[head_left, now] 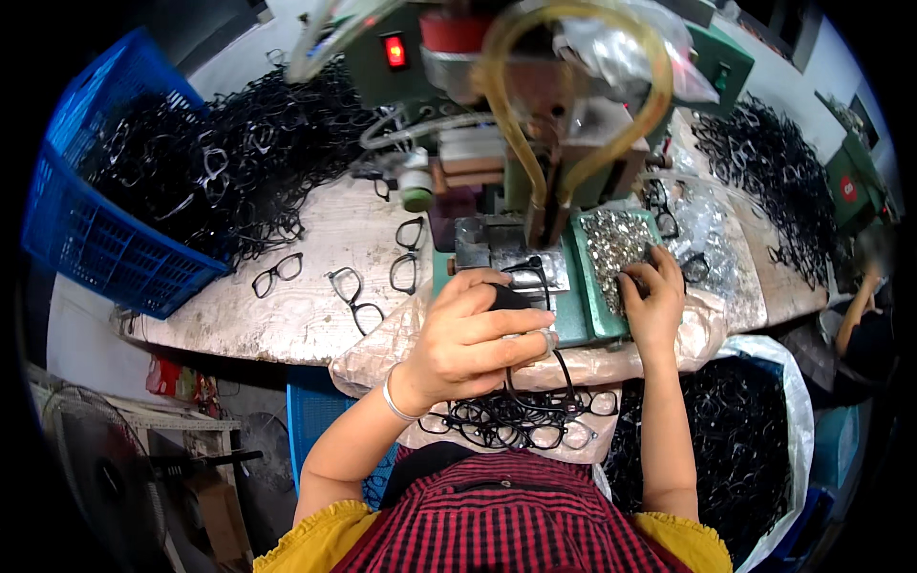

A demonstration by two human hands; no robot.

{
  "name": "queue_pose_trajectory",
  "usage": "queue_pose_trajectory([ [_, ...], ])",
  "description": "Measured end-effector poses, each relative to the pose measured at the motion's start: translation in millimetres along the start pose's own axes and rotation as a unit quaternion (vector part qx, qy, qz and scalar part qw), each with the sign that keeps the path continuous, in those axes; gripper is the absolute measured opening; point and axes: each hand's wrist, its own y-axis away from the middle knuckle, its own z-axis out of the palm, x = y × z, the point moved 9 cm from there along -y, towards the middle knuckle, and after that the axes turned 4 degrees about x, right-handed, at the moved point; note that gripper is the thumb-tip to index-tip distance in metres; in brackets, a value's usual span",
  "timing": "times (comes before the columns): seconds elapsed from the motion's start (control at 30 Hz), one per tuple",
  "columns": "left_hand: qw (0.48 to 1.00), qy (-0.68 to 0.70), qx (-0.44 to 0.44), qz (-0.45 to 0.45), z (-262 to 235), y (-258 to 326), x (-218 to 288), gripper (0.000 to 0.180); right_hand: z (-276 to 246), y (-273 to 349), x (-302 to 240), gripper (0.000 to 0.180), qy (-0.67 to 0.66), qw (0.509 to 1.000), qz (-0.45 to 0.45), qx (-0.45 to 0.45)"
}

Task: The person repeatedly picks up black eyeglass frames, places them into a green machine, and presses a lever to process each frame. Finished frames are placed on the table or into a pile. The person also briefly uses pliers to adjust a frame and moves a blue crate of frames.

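My left hand (463,339), with a pale band at the wrist, is closed around a black eyeglass frame (546,284) in front of the machine. Part of the frame is hidden by my fingers, and a dark piece shows between them. Over the right edge of a green tray (585,277), my right hand (654,301) has its thumb and fingers bent together at a heap of small shiny metal parts (616,246). Anything between those fingertips is too small to make out. A metal fixture (535,272) lies just beyond my left hand, under the machine head (546,215).
Loose eyeglass frames (404,272) lie on the worktable (239,320). A blue crate (115,248) and a black pile (277,143) stand left. More frames (535,420) rest at my lap; a white sack (802,411) of black frames is at right. Another person's arm (860,306) shows far right.
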Motion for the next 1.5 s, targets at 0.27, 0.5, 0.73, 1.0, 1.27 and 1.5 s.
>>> queue_pose_trajectory([
  [0.27, 0.994, -0.024, 0.056, -0.090, 2, 35, 10, 0.041, 12, -12, 17, 0.015, -0.163, 0.984, 0.073, 0.019],
  [0.5, 0.804, -0.402, 0.167, -0.405, -176, 180, -98, 0.040, -6, 35, 95, 0.019, -0.423, 0.835, 0.297, 0.189],
  [0.73, 0.660, -0.563, -0.021, -0.497, -247, 308, -246, 0.020, 29, -7, 27, 0.015, -0.399, 0.890, 0.195, 0.107],
  [1.0, 0.715, -0.437, 0.059, -0.542, -277, 285, -276, 0.032, 14, 6, 30, 0.015, -0.317, 0.932, 0.173, 0.012],
  [1.27, 0.778, -0.357, -0.016, -0.517, -187, 274, -280, 0.025, -37, 45, 15, 0.013, -0.290, 0.939, 0.180, 0.045],
  [1.5, 0.797, -0.529, 0.065, -0.284, -148, 152, -202, 0.019, -4, -26, -102, 0.022, -0.456, 0.888, 0.061, -0.005],
])
